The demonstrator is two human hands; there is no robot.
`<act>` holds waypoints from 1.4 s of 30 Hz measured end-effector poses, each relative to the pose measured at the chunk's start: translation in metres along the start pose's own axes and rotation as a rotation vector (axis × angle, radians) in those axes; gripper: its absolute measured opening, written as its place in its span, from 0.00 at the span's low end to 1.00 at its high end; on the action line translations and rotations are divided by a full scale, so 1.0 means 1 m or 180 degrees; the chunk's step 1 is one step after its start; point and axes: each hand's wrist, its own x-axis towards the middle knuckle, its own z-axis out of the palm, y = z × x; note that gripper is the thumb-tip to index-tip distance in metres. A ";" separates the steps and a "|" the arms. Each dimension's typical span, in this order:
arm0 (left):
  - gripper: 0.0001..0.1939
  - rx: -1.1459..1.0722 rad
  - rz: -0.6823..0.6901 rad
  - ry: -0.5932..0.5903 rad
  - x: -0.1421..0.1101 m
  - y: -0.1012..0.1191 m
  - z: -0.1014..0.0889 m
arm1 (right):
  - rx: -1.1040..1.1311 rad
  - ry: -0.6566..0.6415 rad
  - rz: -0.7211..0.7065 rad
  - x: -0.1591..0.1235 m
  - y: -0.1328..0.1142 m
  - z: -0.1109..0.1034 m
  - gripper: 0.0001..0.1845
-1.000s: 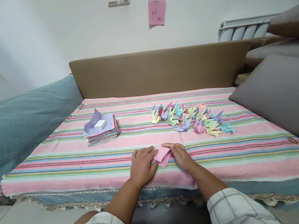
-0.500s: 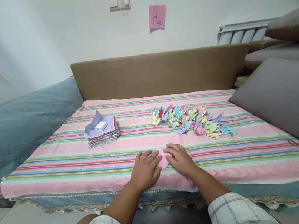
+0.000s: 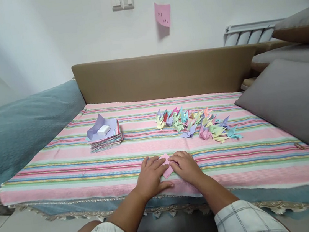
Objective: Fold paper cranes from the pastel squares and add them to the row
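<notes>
A small folded pink origami paper (image 3: pixel 168 171) lies on the striped cloth between my hands, one corner pointing toward me. My left hand (image 3: pixel 152 176) rests flat with its fingers stretched over the paper's left part and its thumb apart below it. On the right side, my right hand (image 3: pixel 185 165) has its fingers curled, with thumb and index fingertips together on the paper's edge. Both hands cover parts of the paper. Beyond them several folded paper cranes (image 3: pixel 191 129) in many colours sit in a cluster.
At the left stands a stack of origami paper (image 3: pixel 106 143), with a white block (image 3: pixel 103 130) on its curled purple top sheet. The striped cloth (image 3: pixel 64 176) covers the sofa seat. A grey cushion (image 3: pixel 292 103) leans at the right, and a pink note (image 3: pixel 163 14) hangs on the wall.
The pink paper now lies flatter, as a narrow diamond, its loose layers pressed down. My right fingers have curled inward onto its edge. My left thumb has moved off it, toward me.
</notes>
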 end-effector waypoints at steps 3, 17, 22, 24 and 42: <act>0.22 0.0032 -0.0120 0.0041 0.001 0.003 0.001 | -0.0072 -0.0025 0.0013 0.000 -0.003 -0.002 0.12; 0.10 0.0124 -0.0334 0.0418 0.003 -0.018 -0.002 | 0.0150 0.0144 -0.0093 -0.005 -0.001 0.006 0.08; 0.10 0.0032 -0.0365 0.0559 0.004 -0.020 -0.003 | 0.0139 0.0131 -0.0005 -0.005 -0.002 0.004 0.10; 0.11 0.0007 -0.0357 0.0575 0.004 -0.020 -0.005 | 0.0144 0.0187 -0.0017 -0.005 -0.001 0.005 0.11; 0.15 0.0122 -0.1199 0.0472 0.005 -0.017 -0.007 | 0.0150 0.0261 -0.0050 -0.004 -0.002 0.006 0.13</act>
